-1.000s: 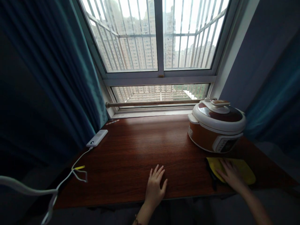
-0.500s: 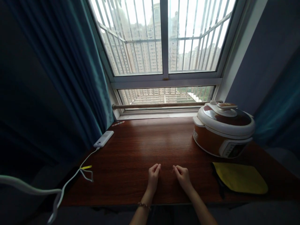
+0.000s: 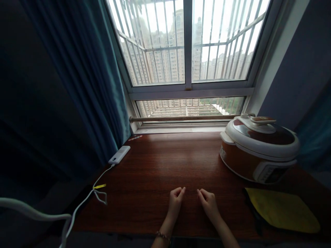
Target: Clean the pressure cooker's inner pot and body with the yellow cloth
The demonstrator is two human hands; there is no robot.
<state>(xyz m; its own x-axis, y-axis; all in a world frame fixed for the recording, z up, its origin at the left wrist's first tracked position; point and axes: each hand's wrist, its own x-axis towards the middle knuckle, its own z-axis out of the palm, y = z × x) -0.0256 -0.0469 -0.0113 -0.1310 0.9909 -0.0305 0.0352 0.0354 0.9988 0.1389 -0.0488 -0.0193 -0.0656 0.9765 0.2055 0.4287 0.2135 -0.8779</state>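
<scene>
My left hand (image 3: 176,201) rests near the front of the brown wooden table (image 3: 165,162), curled into a loose fist with the thumb on top. A beaded bracelet (image 3: 162,236) circles that wrist. Facing it across a narrow gap, my right hand (image 3: 209,204) is curled the same way, thumb pointing inward. Nothing shows in either hand, and the two do not touch. To the right of my right hand lies a flat yellow-green pouch (image 3: 284,210) with a dark edge.
A white and brown electric cooker (image 3: 258,148) with a lid stands at the right. On the left lies a white power bank (image 3: 119,155) with a white cable (image 3: 103,171) and a yellow tie (image 3: 100,186). Behind are a barred window (image 3: 188,48) and a blue curtain (image 3: 103,86).
My view has turned a little left, so everything sits slightly further right and lower in the picture. Both hands keep the same closed shape, with about the same gap.
</scene>
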